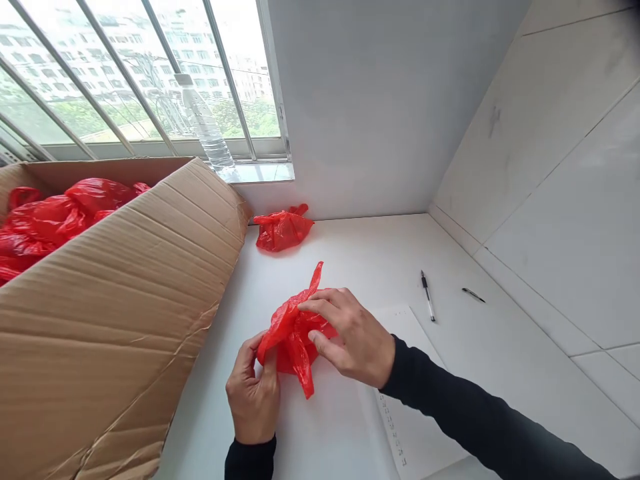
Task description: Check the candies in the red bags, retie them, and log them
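Note:
A crumpled red plastic bag [290, 333] rests on the white table, one handle pointing up and another hanging toward the front. At its left edge, my left hand [255, 390] pinches the plastic between thumb and fingers. My right hand [350, 333] is over the bag's right side, thumb and fingers apart, the fingertips touching or just above the plastic. Whatever is inside the bag is hidden.
A large cardboard box [125, 300] holding red bags [60, 220] fills the left. Another red bag [284, 230] lies by the wall. A bottle [207, 127] stands on the windowsill. At right are a notebook [425, 427], a pen [427, 297] and a smaller pen [473, 295].

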Demonstrator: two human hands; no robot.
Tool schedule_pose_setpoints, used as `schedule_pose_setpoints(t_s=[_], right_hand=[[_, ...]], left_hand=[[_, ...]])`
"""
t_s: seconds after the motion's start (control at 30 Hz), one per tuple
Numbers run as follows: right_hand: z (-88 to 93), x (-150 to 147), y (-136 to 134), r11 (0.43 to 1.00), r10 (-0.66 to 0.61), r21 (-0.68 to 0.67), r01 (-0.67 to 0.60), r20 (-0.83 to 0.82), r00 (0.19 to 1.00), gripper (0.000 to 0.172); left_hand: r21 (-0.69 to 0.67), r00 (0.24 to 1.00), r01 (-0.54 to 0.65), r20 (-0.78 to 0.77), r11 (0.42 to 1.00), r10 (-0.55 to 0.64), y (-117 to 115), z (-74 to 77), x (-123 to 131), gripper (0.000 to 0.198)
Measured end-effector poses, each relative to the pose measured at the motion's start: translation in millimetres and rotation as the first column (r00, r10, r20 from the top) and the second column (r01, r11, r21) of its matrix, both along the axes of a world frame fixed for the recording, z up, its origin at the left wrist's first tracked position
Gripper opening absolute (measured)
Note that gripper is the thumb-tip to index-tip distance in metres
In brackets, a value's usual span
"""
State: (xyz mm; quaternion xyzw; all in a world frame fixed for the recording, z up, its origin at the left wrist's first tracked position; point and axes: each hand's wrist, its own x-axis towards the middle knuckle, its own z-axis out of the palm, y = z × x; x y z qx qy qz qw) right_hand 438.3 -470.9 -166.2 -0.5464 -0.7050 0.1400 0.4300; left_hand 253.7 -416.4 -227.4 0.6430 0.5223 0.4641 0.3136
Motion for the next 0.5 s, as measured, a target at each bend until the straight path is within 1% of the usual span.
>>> schedule_pose_setpoints(t_s=[0.07,0.1,0.13,0.17,0.23,0.3,0.33,0.37,0.4,0.43,0.47,0.5], right_hand=[[-10.6,2,0,0.996,0.005,-0.09,0.005,0.11,0.994,0.053],[-14.8,3,-1,0.992,0.016,-0.122,-0.001,0.129,0.992,0.051],[-17.4,4,-3,0.991,0.02,-0.136,-0.003,0.122,0.992,0.044],[-18.2,5,-6,0.991,0.006,-0.134,0.007,0.096,0.995,0.035],[-14.9,10,-15,0.99,-0.073,-0.119,0.073,0.002,0.997,0.022],[-8.1,17,-27,0.974,-0.183,-0.151,0.169,-0.084,0.98,0.017],[-5.0,19,-33,0.962,-0.22,-0.19,0.197,-0.106,0.97,0.017],[-2.6,21,-38,0.952,-0.229,-0.232,0.198,-0.114,0.967,0.016],[-1.1,20,-42,0.947,-0.211,-0.267,0.176,-0.108,0.972,0.017],[-0.4,19,-45,0.947,-0.178,-0.289,0.143,-0.096,0.979,0.019],[-0.2,15,-48,0.948,-0.143,-0.298,0.11,-0.091,0.985,0.021],[0.0,12,-49,0.952,-0.115,-0.296,0.081,-0.1,0.988,0.021]], left_hand=[[-0.002,1.0,-0.011,0.003,1.0,0.011,-10,-1.3,-9,0.032],[-0.001,1.0,-0.013,-0.001,1.0,0.013,-15,-2.1,-15,0.033],[-0.006,1.0,-0.022,-0.008,1.0,0.022,-20,-3.0,-21,0.034],[-0.022,0.999,-0.047,-0.009,0.999,0.047,-25,-3.9,-28,0.034],[-0.085,0.99,-0.135,0.019,0.987,0.137,-34,-4.8,-42,0.035],[-0.149,0.971,-0.215,0.073,0.965,0.227,-44,-2.7,-51,0.039],[-0.147,0.967,-0.223,0.093,0.964,0.238,-49,0.1,-53,0.044],[-0.102,0.971,-0.215,0.081,0.971,0.223,-54,4.1,-52,0.052],[-0.016,0.981,-0.19,0.026,0.982,0.19,-59,9.0,-49,0.062],[0.094,0.987,-0.14,-0.065,0.986,0.146,-62,14.5,-44,0.07],[0.21,0.979,-0.065,-0.178,0.976,0.103,-64,20.1,-40,0.072],[0.315,0.955,0.022,-0.288,0.949,0.073,-65,25.5,-36,0.066]])
